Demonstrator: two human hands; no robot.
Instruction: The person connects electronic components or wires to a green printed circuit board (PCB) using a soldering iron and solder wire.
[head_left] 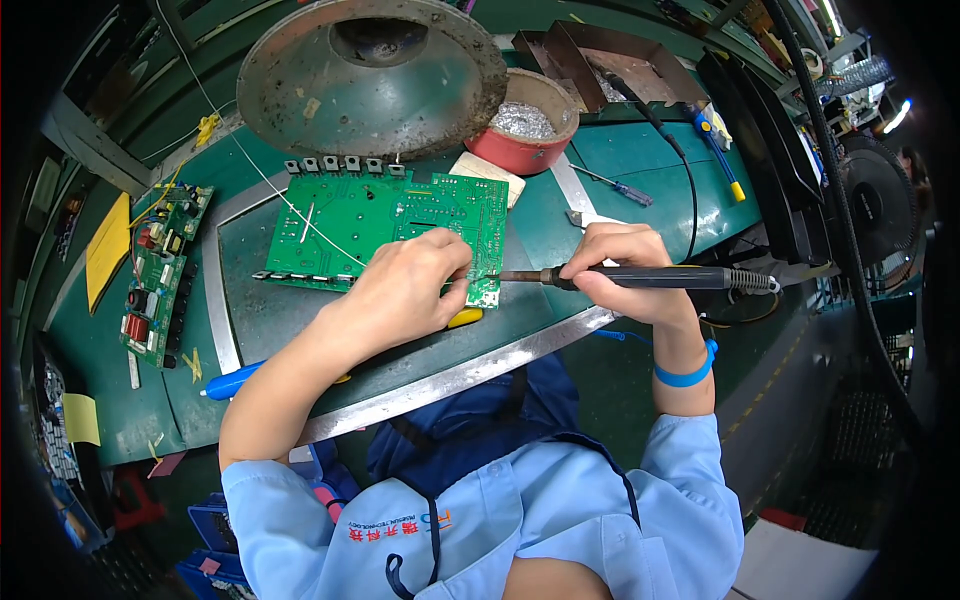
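Observation:
A green circuit board (340, 215) lies on the bench in front of me, with a row of black parts along its far edge. My right hand (630, 265) grips a black soldering iron (680, 278), held level. Its tip meets the board's right side, close to the fingers of my left hand (400, 285). That left hand rests over the board's near right part with its fingertips pinched. A thin pale solder wire (313, 228) runs from the upper left into it; the wire's end is hidden by the fingers. Under my left forearm lies a blue tool (236, 381).
A large metal fume hood (370, 95) hangs beyond the board, beside a red pot (520, 145). A metal tray (620, 70) holds another iron's tip. A screwdriver (627, 190) and a blue-yellow tool (722, 160) lie right. A second circuit board (155, 280) lies left.

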